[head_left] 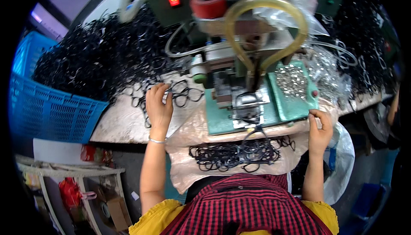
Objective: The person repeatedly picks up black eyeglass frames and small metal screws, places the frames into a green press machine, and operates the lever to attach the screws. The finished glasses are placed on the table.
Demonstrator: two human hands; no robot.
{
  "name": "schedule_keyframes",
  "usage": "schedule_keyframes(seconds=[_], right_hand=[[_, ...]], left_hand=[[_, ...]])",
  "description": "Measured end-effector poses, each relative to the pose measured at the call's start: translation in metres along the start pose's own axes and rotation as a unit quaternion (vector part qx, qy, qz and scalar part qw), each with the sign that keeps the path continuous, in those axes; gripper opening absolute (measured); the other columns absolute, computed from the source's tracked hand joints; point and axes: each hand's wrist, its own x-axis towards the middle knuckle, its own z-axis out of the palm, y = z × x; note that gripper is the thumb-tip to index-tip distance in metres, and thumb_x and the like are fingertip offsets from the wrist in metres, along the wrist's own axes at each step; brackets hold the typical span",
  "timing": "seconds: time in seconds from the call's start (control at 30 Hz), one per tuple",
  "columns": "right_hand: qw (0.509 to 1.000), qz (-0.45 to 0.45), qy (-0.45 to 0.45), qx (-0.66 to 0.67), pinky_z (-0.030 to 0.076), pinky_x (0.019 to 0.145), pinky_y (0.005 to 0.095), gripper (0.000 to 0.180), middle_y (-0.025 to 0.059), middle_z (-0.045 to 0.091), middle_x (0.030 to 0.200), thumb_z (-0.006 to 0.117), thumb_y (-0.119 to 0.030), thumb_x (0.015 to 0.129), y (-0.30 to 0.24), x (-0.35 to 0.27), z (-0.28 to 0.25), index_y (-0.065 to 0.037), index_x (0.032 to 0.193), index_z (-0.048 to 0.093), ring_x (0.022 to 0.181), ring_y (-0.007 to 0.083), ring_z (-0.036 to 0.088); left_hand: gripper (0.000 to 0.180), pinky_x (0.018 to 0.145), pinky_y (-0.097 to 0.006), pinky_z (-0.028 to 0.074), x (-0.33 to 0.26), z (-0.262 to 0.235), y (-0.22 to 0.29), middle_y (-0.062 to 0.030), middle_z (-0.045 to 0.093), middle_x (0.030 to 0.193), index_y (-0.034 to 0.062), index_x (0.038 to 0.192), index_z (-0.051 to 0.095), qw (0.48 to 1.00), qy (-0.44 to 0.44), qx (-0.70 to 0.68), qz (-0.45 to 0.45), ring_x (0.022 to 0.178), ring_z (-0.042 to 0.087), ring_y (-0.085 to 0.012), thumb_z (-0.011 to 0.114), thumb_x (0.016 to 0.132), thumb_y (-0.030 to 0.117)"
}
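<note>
My left hand [158, 106] is over the left of the bench, its fingers bent and thumb tip close to the forefinger. Black eyeglass frames [182, 93] lie right beside those fingertips; whether one is pinched is unclear. By the right edge of a green tray [282, 116] of small shiny metal pieces [292, 81], my right hand [321, 131] has thumb and forefinger pressed together. Anything in that pinch is too small to see. Between the hands stands a bench machine [222, 64] with a metal fixture [248, 102]. One black frame [257, 136] leans at the fixture's front.
Tangled black frames [235, 154] lie on a plastic sheet [180, 166] over my lap. Large dark heaps [94, 59] cover the back left, beside a blue crate [51, 111]. A yellowish hose [302, 21] loops in front of the machine. Clear plastic bags [332, 76] are at right.
</note>
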Motion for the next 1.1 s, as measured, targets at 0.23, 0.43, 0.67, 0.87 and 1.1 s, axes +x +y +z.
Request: schedule_keyframes(seconds=[0.23, 0.43, 0.67, 0.87, 1.1], right_hand=[[0.967, -0.125, -0.083, 0.207, 0.05, 0.081, 0.0309, 0.023, 0.0093, 0.068, 0.095, 0.072, 0.003, 0.078, -0.103, 0.052, 0.056, 0.002, 0.1, 0.068, 0.088, 0.0198, 0.065], [0.883, 0.07, -0.126, 0.447, 0.049, 0.086, 0.0249, 0.04, 0.0082, 0.065, 0.107, 0.071, 0.003, 0.082, -0.105, 0.038, 0.095, 0.006, 0.119, 0.057, 0.092, 0.0107, 0.062], [0.797, 0.145, -0.155, 0.566, 0.047, 0.09, 0.0255, 0.045, 0.0075, 0.069, 0.102, 0.069, 0.002, 0.084, -0.129, 0.037, 0.093, 0.005, 0.126, 0.051, 0.094, 0.0113, 0.063], [0.823, 0.12, -0.187, 0.523, 0.048, 0.09, 0.0271, 0.049, 0.0093, 0.069, 0.102, 0.065, 0.002, 0.086, -0.141, 0.031, 0.07, 0.004, 0.132, 0.047, 0.097, 0.0129, 0.064], [0.868, 0.053, -0.147, 0.471, 0.045, 0.087, 0.0251, 0.056, 0.0072, 0.067, 0.093, 0.071, -0.001, 0.083, -0.136, 0.034, 0.093, 0.004, 0.132, 0.045, 0.091, 0.0112, 0.061]], left_hand=[[0.013, 0.091, -0.045, 0.046, -0.002, -0.009, 0.018, -0.0179, 0.063, 0.116, 0.0083, 0.086, 0.074, 0.947, -0.235, 0.212, 0.047, 0.097, 0.057, -0.0352, 0.067, 0.076, 0.014], [0.01, 0.092, -0.047, 0.045, -0.022, 0.013, -0.026, -0.0202, 0.064, 0.124, 0.0088, 0.084, 0.07, 0.954, -0.173, 0.159, 0.187, 0.095, 0.057, -0.0336, 0.062, 0.079, 0.011], [0.023, 0.054, -0.026, 0.045, 0.039, -0.012, -0.037, -0.0063, 0.064, 0.084, 0.0062, 0.096, 0.052, 0.888, 0.064, -0.394, -0.229, 0.066, 0.06, -0.0135, 0.042, 0.106, 0.024], [0.012, 0.05, -0.024, 0.046, 0.01, -0.022, 0.065, -0.0051, 0.061, 0.088, 0.0094, 0.103, 0.048, 0.764, 0.158, -0.533, -0.329, 0.07, 0.057, -0.0119, 0.049, 0.104, 0.021], [0.027, 0.065, -0.029, 0.057, 0.024, -0.096, 0.157, -0.0177, 0.06, 0.101, 0.006, 0.128, 0.054, 0.801, 0.134, -0.581, 0.062, 0.088, 0.058, -0.0204, 0.045, 0.105, 0.016]])
